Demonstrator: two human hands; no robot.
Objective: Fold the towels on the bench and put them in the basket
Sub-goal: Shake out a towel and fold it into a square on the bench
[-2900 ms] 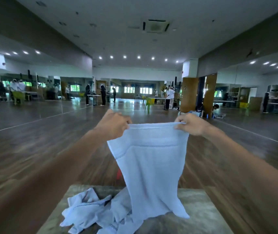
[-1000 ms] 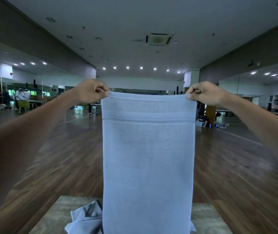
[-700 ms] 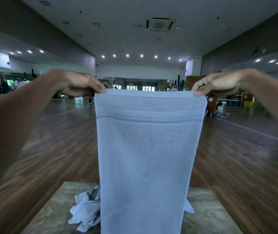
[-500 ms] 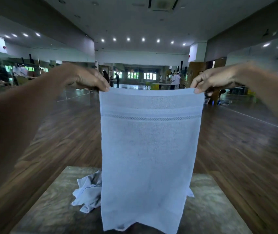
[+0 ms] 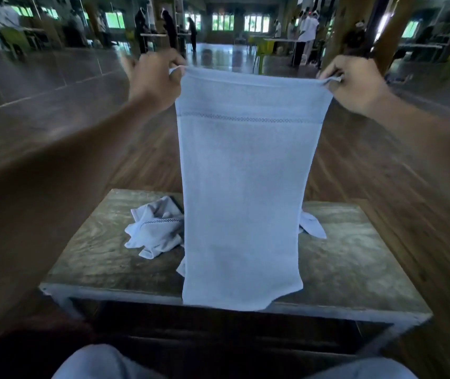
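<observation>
head: left grip (image 5: 154, 77) and right grip (image 5: 355, 83) pinch the towel (image 5: 243, 187) above a bench (image 5: 355, 255) (wood floor (image 5: 349, 170) around).

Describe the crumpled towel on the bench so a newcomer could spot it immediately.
Start at the wooden bench in the foreground. On its top, mostly left of the hanging towel, lies the crumpled towel. Unlike the hanging one, it is bunched in a heap, untouched.
</observation>
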